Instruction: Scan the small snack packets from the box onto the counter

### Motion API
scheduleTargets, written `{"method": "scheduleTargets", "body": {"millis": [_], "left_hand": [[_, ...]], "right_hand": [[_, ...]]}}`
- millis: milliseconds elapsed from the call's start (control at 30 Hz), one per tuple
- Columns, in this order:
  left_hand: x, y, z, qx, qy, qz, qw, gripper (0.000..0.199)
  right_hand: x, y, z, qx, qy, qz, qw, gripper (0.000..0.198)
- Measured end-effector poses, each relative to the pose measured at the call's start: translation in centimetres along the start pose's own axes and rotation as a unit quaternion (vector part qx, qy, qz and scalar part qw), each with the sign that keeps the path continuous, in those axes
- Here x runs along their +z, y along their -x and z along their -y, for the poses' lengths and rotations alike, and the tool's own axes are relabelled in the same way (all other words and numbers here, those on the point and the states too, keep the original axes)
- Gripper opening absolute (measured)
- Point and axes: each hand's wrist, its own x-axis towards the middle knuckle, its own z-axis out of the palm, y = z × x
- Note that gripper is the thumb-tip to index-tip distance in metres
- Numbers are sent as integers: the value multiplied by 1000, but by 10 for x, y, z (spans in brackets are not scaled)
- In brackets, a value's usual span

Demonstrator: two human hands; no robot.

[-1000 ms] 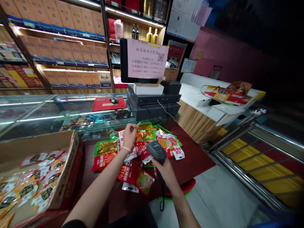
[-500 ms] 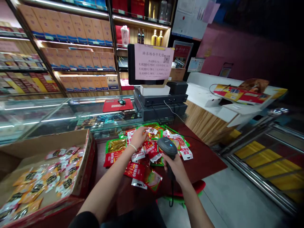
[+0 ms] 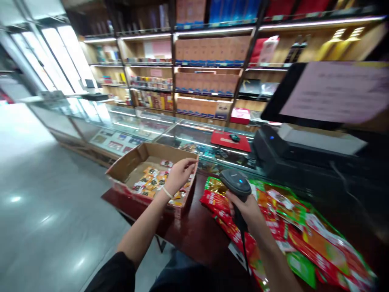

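Observation:
My right hand (image 3: 246, 209) is wrapped round the handle of a black barcode scanner (image 3: 235, 182) with a small blue light on top and a cable hanging down. The scanner is held over the left part of a pile of red, green and white snack packets (image 3: 273, 219) on the dark red table. My left hand (image 3: 181, 175), a pale band at its wrist, hovers over the right side of an open cardboard box (image 3: 124, 162). Its fingers are loosely bent, and I see nothing in them. Small orange and white sachets (image 3: 152, 180) lie scattered in the box.
Behind the table runs a glass display counter (image 3: 170, 136) with a red mat (image 3: 227, 140) and a mouse (image 3: 234, 138) on it. A monitor (image 3: 285, 93) with a pink paper sheet stands at the right. Stocked shelves (image 3: 209, 69) line the wall.
My view has swung to the left. My left hand has moved from a small white sachet on the packet pile to over the box. The scanner stays in my right hand.

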Motion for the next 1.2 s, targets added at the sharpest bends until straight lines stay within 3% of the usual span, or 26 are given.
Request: {"method": "scheduleTargets", "body": {"millis": [133,233,400,667,800,900,1067,1200], "left_hand": [[-72,10,52,-71,-79,-57,993,23],[-118,16,84,-104,-138,-70,982,24],[-160,18,127,-142,-220,-20,965,24],[-156,-15,181,-159,-291,170,928,29],[-141,-33,204,-131,-332,314,880,36],[-126,-35,225,-117,-351,393,842,54],[-109,-29,249,-164,-335,360,855,59],[-110,-29,252,-195,-313,303,879,40]], "right_hand": [[57,-31,5,40,-6,105,994,42],[94,-48,5,29,-3,158,987,43],[130,-66,5,4,19,202,979,37],[140,-77,-3,42,19,195,980,37],[142,-78,0,49,37,201,978,38],[141,-78,3,37,40,213,975,38],[140,-79,2,33,37,219,975,38],[141,-79,0,30,41,213,976,41]]}}
